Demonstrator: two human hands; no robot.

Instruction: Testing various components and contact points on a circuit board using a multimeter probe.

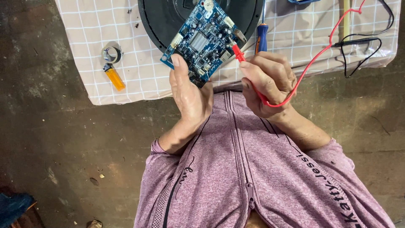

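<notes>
While left hand grips circuit board, right hand pinches red probe.

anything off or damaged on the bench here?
Nothing looks damaged or spilled. The left hand holds the blue circuit board tilted over the checked cloth; the right hand touches the red probe to its edge. The black probe lies unused on the cloth.

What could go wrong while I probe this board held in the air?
The blue circuit board is pinched only at its lower edge by the left hand, so it may tilt. The red probe in the right hand could slip across neighbouring parts. Its red lead could snag.
</notes>
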